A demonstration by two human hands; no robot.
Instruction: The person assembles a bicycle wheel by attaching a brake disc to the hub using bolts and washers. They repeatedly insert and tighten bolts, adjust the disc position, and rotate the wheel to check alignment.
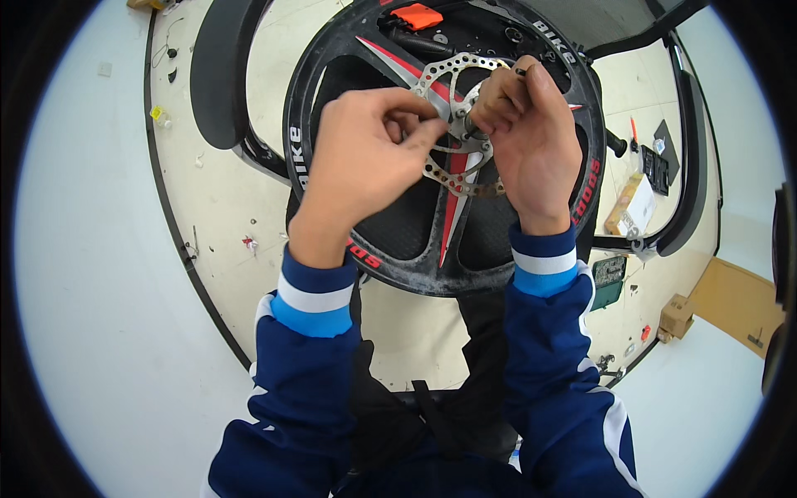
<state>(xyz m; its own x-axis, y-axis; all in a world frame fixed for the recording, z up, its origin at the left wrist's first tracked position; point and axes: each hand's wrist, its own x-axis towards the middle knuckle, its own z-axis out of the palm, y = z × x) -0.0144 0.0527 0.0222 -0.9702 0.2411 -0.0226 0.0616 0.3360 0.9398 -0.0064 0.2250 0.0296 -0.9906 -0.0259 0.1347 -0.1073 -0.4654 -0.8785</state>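
Observation:
A black bicycle wheel (378,253) with broad spokes marked in red and silver lies flat in front of me. On its hub sits a silver brake disc (455,184) with a ring of holes. My left hand (365,158) is over the disc's left side, thumb and forefinger pinched together; whatever is between them is hidden. My right hand (535,141) is at the right of the hub, fingers curled round a thin dark tool (471,131) whose tip points toward the disc's centre. Its kind is mostly covered by the fingers.
The wheel rests on a black chair with armrests at left (220,75) and right (689,166). An orange item (417,16) lies beyond the hub. On the floor at right are a white-and-yellow box (633,206), a dark green case (608,292) and a cardboard box (677,315).

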